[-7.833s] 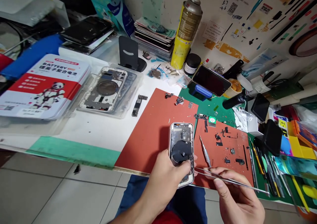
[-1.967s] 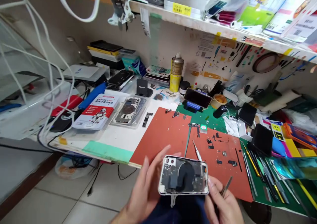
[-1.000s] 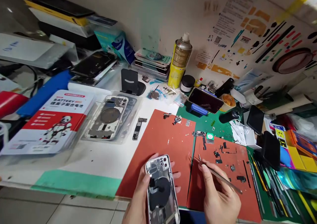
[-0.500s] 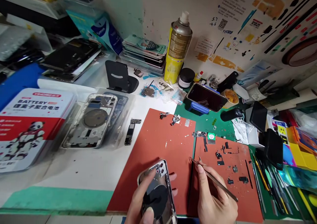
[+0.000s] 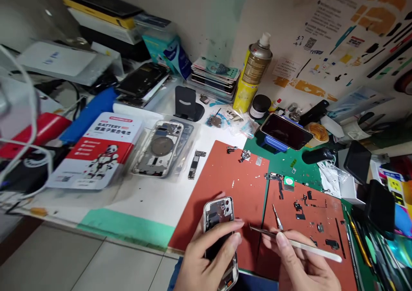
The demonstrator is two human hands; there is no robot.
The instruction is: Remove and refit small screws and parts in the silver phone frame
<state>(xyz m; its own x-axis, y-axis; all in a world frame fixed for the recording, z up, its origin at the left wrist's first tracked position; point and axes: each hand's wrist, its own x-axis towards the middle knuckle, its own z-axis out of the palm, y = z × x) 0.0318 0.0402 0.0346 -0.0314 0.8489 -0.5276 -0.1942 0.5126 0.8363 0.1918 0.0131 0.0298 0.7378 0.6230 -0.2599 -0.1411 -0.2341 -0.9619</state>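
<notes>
My left hand (image 5: 207,256) grips an opened smartphone rear housing (image 5: 218,213) upright by its edges, with the camera end up and the inside facing me. Its fingers cover the lower part, where some black material shows. My right hand (image 5: 299,261) holds long steel tweezers (image 5: 309,249), their tips pointing left toward the housing without touching it. A small screwdriver (image 5: 277,217) lies just beyond the tweezers on a red-orange silicone mat (image 5: 286,201), which carries several small phone parts (image 5: 300,211).
Another red-orange mat (image 5: 234,183) lies under the housing, with green mat (image 5: 289,164) behind. A bare logic board (image 5: 195,164), a housing in clear plastic (image 5: 157,143), a battery box (image 5: 96,151), a spray can (image 5: 254,74) and a phone on a stand (image 5: 285,131) occupy the bench.
The housing has turned in my left hand and now stands more upright, its camera end at the top. The tweezers now lie nearer level, and the whole view has shifted right.
</notes>
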